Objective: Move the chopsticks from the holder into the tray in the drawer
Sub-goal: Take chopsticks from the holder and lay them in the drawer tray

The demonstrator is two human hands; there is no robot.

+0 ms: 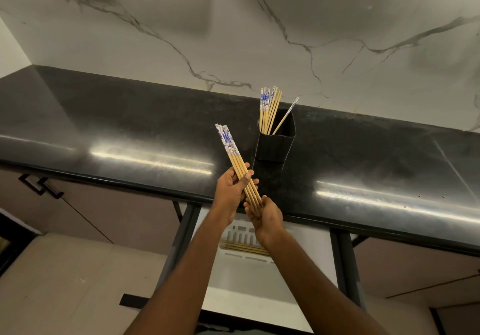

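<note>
- Several chopsticks already lying flat in the white tray of the open drawer, nearest, below the tabletop edge.
- Just above, a bundle of chopsticks held over the near tabletop edge, patterned ends tilted up and left.
- Right hand closed around the bundle's lower tips; left hand wrapped round the middle, fingers curled over the sticks. Looks like squaring them before lowering.
- Farther right, black holder upright, with roughly a dozen remaining chopsticks standing in it.
- Judged partway done: more trips needed.

Blue-white patterned chopsticks, seemingly black holder.
</note>
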